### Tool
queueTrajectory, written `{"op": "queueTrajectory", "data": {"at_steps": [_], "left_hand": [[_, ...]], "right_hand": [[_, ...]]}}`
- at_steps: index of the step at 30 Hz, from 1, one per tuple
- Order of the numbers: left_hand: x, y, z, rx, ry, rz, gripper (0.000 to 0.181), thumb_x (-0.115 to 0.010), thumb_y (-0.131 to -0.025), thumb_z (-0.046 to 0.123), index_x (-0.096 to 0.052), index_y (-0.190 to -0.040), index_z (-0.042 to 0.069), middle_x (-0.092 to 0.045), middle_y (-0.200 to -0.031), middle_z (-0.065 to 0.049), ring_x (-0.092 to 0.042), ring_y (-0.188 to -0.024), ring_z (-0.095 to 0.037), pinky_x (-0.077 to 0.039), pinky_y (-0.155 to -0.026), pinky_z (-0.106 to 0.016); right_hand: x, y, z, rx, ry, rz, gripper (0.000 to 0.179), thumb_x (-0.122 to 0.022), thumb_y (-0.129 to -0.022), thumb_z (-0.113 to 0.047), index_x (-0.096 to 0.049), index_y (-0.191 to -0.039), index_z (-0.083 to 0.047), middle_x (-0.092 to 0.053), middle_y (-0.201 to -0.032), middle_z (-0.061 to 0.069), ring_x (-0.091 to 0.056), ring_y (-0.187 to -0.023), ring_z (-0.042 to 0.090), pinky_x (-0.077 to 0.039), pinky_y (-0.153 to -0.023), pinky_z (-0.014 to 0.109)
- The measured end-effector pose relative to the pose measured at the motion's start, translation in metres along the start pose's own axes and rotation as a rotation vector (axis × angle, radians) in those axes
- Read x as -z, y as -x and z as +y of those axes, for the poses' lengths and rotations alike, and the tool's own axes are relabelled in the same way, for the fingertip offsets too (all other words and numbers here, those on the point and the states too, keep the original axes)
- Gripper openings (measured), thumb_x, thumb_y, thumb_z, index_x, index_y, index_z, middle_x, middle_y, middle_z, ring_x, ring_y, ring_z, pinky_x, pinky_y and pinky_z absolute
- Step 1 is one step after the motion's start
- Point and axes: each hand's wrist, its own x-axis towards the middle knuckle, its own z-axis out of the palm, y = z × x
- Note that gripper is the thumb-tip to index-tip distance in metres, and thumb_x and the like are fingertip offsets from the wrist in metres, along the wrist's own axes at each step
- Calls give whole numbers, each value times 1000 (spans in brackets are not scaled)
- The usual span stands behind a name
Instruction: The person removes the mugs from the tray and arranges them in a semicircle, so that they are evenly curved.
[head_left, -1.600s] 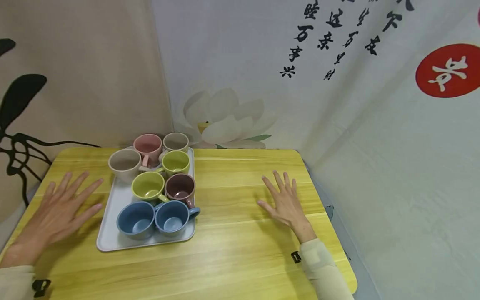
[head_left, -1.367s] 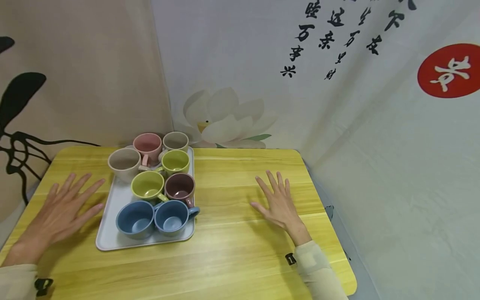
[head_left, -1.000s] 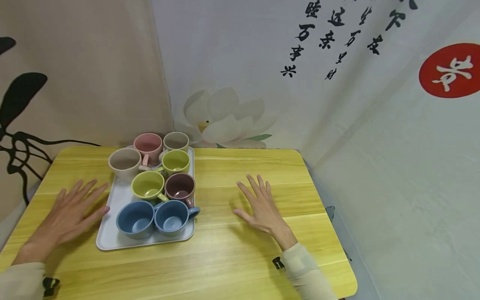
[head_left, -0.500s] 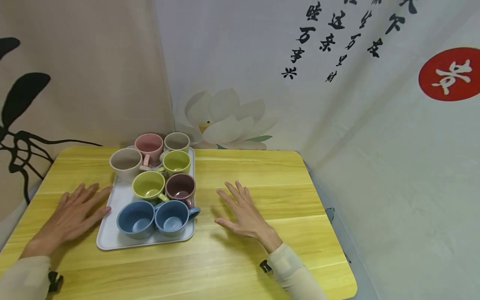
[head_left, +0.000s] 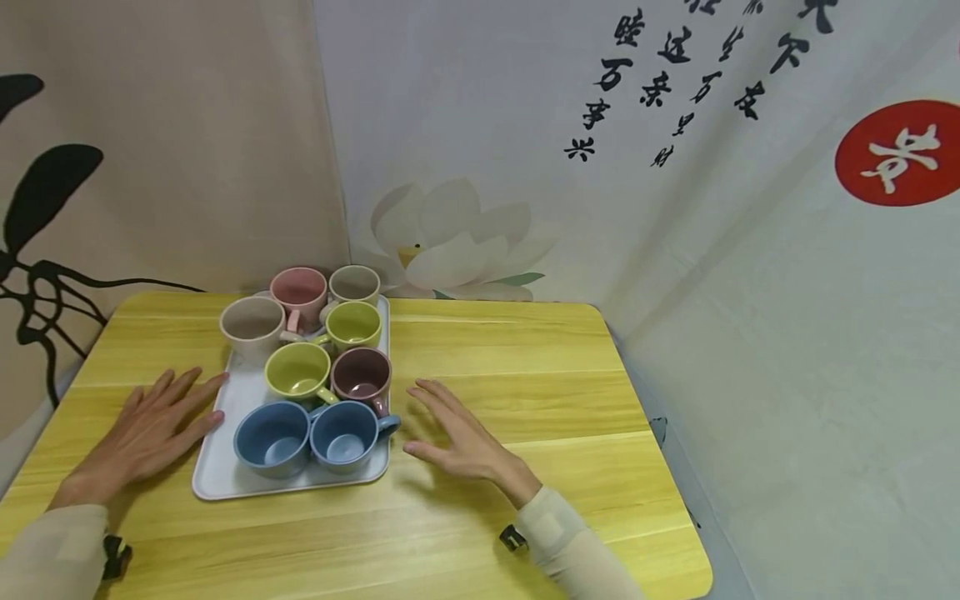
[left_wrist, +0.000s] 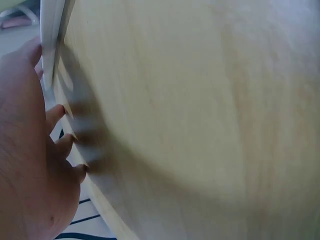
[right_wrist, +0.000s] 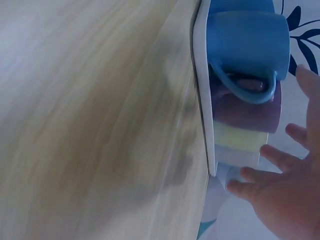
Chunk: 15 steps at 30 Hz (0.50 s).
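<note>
On the left of the table a white tray carries several mugs. Two blue mugs stand at its near end, with a yellow-green mug and a dark purple mug behind them. Further back are another yellow-green mug, a pink mug and two beige mugs. My left hand has its fingers spread, thumb and index fingertips right at the tray's left edge. Just right of the tray, near the blue mug's handle, my right hand hovers with extended fingers, holding nothing.
The yellow wooden table has rounded corners and extends well to the right of the tray. Behind it hangs a printed cloth with a pale flower and black characters. Each wrist wears a dark strap.
My right hand has come leftward across the table to near the tray's right side. My left hand has moved slightly right to the tray's left edge. The mugs have stayed put.
</note>
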Motion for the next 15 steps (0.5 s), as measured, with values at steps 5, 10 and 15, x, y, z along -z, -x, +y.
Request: {"op": "queueTrajectory", "data": {"at_steps": [5, 10, 15], "left_hand": [[-2, -1, 1, 9, 14, -19, 78, -46, -119, 56, -17, -183, 23, -15, -182, -42, -9, -162, -78, -4, -123, -96], [-5, 0, 1, -1, 23, 10, 76, -47, -119, 54, -17, -183, 24, -16, -181, -41, -10, -163, -77, -2, -123, -96], [-9, 1, 0, -12, 24, 46, 75, -48, -119, 51, -17, -183, 27, -17, -182, -40, -8, -165, -74, 1, -125, -95]], "right_hand": [[-8, -5, -4, 32, -47, 10, 76, -79, -107, -38, -44, -173, -21, -49, -178, 10, -48, -166, 30, -44, -135, 53], [-15, -8, -7, 77, -108, 18, 65, -81, -107, -27, -56, -163, -7, -64, -165, 13, -64, -152, 30, -57, -123, 48], [-20, -11, -9, 90, -182, 3, 58, -80, -108, -22, -60, -159, -6, -69, -159, 14, -75, -136, 35, -64, -113, 45]]}}
